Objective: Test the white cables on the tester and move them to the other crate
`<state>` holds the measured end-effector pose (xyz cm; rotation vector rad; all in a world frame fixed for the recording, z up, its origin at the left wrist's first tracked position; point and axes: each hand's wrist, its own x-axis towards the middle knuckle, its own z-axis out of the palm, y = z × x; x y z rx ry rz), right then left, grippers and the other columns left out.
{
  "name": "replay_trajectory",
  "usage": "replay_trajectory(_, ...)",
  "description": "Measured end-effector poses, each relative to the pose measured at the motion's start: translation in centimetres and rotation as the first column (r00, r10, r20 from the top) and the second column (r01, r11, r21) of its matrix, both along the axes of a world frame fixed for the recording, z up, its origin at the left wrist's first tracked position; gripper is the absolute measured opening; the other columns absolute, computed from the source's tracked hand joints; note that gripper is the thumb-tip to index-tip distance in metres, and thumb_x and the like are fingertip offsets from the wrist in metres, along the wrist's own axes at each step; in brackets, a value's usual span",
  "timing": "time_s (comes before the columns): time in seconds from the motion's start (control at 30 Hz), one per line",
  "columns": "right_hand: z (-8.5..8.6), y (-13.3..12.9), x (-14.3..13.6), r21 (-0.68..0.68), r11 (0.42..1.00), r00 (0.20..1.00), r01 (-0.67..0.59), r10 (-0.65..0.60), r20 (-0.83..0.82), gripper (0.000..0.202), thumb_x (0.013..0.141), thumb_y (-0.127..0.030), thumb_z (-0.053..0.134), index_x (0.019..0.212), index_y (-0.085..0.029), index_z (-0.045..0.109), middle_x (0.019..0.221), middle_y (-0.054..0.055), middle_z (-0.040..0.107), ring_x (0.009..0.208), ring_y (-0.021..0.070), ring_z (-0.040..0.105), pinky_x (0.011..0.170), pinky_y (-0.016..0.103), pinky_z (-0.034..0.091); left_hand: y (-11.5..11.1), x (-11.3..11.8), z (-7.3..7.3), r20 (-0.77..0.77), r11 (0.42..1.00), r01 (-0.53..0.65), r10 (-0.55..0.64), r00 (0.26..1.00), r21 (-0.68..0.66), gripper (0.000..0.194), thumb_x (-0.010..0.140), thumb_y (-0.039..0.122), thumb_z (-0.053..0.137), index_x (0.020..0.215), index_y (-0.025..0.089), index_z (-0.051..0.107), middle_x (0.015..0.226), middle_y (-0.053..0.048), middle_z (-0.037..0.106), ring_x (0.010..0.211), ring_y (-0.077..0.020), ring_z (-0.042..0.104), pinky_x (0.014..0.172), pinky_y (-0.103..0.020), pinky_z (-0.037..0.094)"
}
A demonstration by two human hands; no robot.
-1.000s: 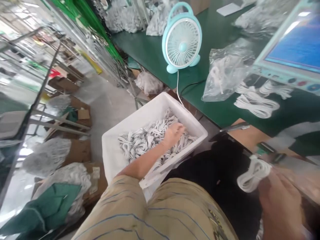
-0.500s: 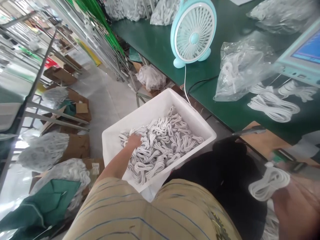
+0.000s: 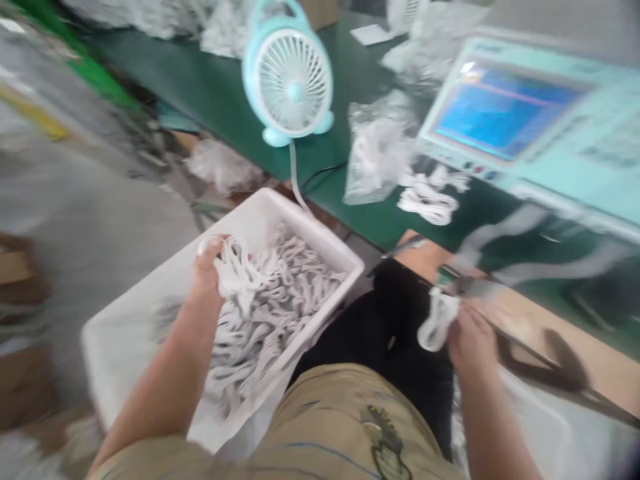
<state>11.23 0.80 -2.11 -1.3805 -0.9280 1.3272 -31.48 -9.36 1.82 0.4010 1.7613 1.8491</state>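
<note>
1. Left hand (image 3: pixel 206 268) has its thumb and fingers closed around a looped white cord bundle (image 3: pixel 239 272); it's over the far left part of the tub, loops hanging off to the right of the fingers; too blurry to say if it's one bundle or a couple, or if it touches the pile.
2. Right hand (image 3: pixel 473 333) is pinching another coiled bundle (image 3: pixel 436 321); that coil pokes out to the left of the fingertips, well apart from the tub.
3. The white tub (image 3: pixel 143 297) sits around and under the left grip; the pile of bundles (image 3: pixel 293 287) lies just right of it and nearer the body.
4. Progress, as far as I can judge: the cords I can make out look coiled already, so that part seems done; loads are left in the tub, with just one in each grip as far as I can see; no clue on a total count.
5. Ahead of the right grip, on the green table (image 3: pixel 200 100), there are a few loose bundles (image 3: pixel 427 202); a clear bag (image 3: pixel 377 153) is just past those, with the machine with a blue screen (image 3: pixel 503 117) to their right; the little fan (image 3: pixel 295 93) stands ahead and right of the left grip.
</note>
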Motion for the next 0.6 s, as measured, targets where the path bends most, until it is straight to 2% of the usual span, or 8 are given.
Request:
replay_trajectory(0.07, 0.1, -0.1, -0.5, -0.017, 0.997, 0.997, 0.073, -0.073, -0.015, 0.018, 0.063, -0.033, 0.068, 0.073, -0.018, 0.064, 0.069, 0.002, 0.063, 0.059, 0.015, 0.057, 0.058, 0.03, 0.046, 2.6, 5.3, 2.2, 0.13, 0.968, 0.242, -0.249, 0.96, 0.068, 0.033, 0.063, 0.045, 0.066, 0.083, 0.02, 0.061, 0.074, 0.002, 0.064, 0.06, -0.0154, 0.058, 0.053, -0.033, 0.05)
replay_trajectory(0.13, 0.1, 0.0, -0.5, -0.088, 0.995, 0.992, 0.044, -0.054, -0.112, 0.021, 0.065, -0.036, 0.068, 0.076, -0.019, 0.065, 0.067, 0.001, 0.062, 0.057, 0.0133, 0.055, 0.058, 0.028, 0.045, 4.5, 11.5, 3.2, 0.195, 0.863, 0.501, -0.502, 0.842, 0.06, 0.031, 0.053, 0.037, 0.075, 0.073, 0.018, 0.063, 0.095, -0.001, 0.066, 0.064, -0.0183, 0.06, 0.051, -0.032, 0.051)
replay_trajectory(0.2, 0.1, -0.1, -0.4, -0.101, 0.995, 0.985, 0.022, -0.039, -0.17, 0.023, 0.067, -0.039, 0.067, 0.078, -0.019, 0.065, 0.064, 0.0, 0.061, 0.055, 0.0122, 0.053, 0.058, 0.027, 0.043, 6.0, 17.7, 2.8, 0.207, 0.729, 0.684, -0.669, 0.714, -0.003, 0.026, 0.056, 0.032, 0.074, 0.076, 0.018, 0.065, 0.099, -0.004, 0.065, 0.068, -0.0169, 0.061, 0.054, -0.028, 0.051)
replay_trajectory(0.27, 0.2, -0.3, -0.3, -0.08, 0.997, 0.982, 0.023, -0.037, -0.187, 0.025, 0.068, -0.041, 0.066, 0.078, -0.018, 0.065, 0.06, -0.001, 0.059, 0.053, 0.0119, 0.05, 0.057, 0.027, 0.042, 7.4, 23.1, 1.2, 0.233, 0.598, 0.797, -0.766, 0.599, -0.082, 0.028, 0.059, 0.033, 0.073, 0.08, 0.016, 0.067, 0.077, -0.005, 0.066, 0.057, -0.012, 0.057, 0.05, -0.023, 0.048)
replay_trajectory(0.3, 0.2, -0.4, -0.3, -0.07, 0.997, 0.981, 0.023, -0.037, -0.192, 0.026, 0.068, -0.043, 0.066, 0.078, -0.018, 0.065, 0.059, -0.001, 0.058, 0.052, 0.0117, 0.049, 0.057, 0.026, 0.041, 8.1, 25.2, 0.1, 0.276, 0.567, 0.818, -0.774, 0.57, -0.1, 0.03, 0.059, 0.035, 0.072, 0.079, 0.014, 0.066, 0.067, -0.003, 0.064, 0.052, -0.0108, 0.055, 0.047, -0.021, 0.045)
replay_trajectory(0.37, 0.3, -0.5, -0.2, -0.061, 0.998, 0.979, 0.018, -0.03, -0.203, 0.029, 0.068, -0.044, 0.066, 0.078, -0.017, 0.065, 0.057, -0.002, 0.057, 0.052, 0.0115, 0.048, 0.057, 0.026, 0.04, 9.6, 28.1, -2.0, 0.394, 0.564, 0.821, -0.738, 0.548, -0.087, 0.034, 0.058, 0.041, 0.071, 0.075, 0.013, 0.064, 0.057, -0.001, 0.06, 0.047, -0.0104, 0.052, 0.043, -0.021, 0.041)
replay_trajectory(0.43, 0.4, -0.5, -0.2, -0.065, 0.998, 0.976, 0.013, -0.027, -0.217, 0.03, 0.067, -0.045, 0.065, 0.078, -0.017, 0.065, 0.056, -0.002, 0.055, 0.051, 0.011, 0.046, 0.055, 0.025, 0.038, 10.9, 29.5, -3.3, 0.489, 0.61, 0.792, -0.688, 0.536, -0.011, 0.035, 0.058, 0.043, 0.071, 0.071, 0.013, 0.061, 0.055, 0.0, 0.059, 0.046, -0.011, 0.053, 0.044, -0.022, 0.041)
replay_trajectory(0.6, 0.5, -0.3, -1.0, -0.062, 0.996, 0.973, 0.067, -0.079, -0.216, 0.026, 0.068, -0.042, 0.064, 0.067, -0.016, 0.06, 0.05, -0.005, 0.045, 0.046, 0.0075, 0.035, 0.048, 0.022, 0.03, 12.0, 30.7, -3.3, 0.564, 0.687, 0.722, -0.629, 0.535, 0.08, 0.025, 0.056, 0.03, 0.074, 0.065, 0.012, 0.059, 0.054, 0.001, 0.06, 0.05, -0.0117, 0.056, 0.054, -0.024, 0.045)
